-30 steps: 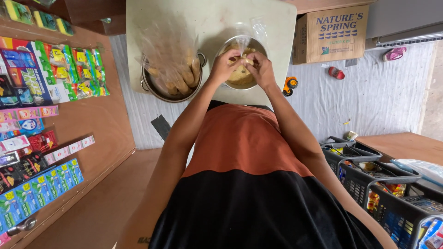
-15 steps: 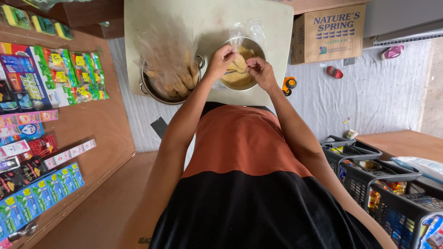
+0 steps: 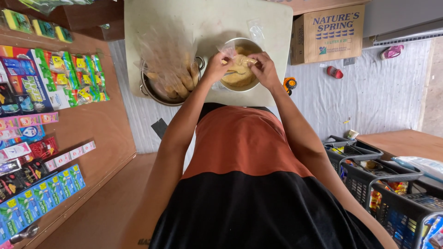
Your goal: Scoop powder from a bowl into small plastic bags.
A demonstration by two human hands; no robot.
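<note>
Left hand: the left hand (image 3: pixel 217 66) is stretched out ahead of the body, forearm straight, fingers pinched on the near edge of a small clear bag (image 3: pixel 237 64).
Right hand: the right hand (image 3: pixel 264 69) comes in from the other side with the wrist bent inward, fingers curled and gripping the same bag's opposite edge — the two hands sit close together, the bag between them.
Clear bag: thin, see-through plastic, crumpled where it is held; it holds pale tan, crumbly stuff, though what exactly I cannot tell.
Where the bag is: held up between both hands, directly over a metal bowl (image 3: pixel 251 85).
Metal bowl: round, shiny rim, holding the same tan material; it sits just under and beyond the fingers on the pale desk (image 3: pixel 281 37).
Pot: beside the left hand, on its outer side, a metal pot (image 3: pixel 157 92) with side handles stands at the desk's near edge — a large clear plastic sack (image 3: pixel 168 60) of golden, finger-shaped pieces rises out of it.
Cardboard box: beyond the right hand and off to its outer side, a brown cardboard box (image 3: pixel 330 34) rests on the floor next to the desk.
</note>
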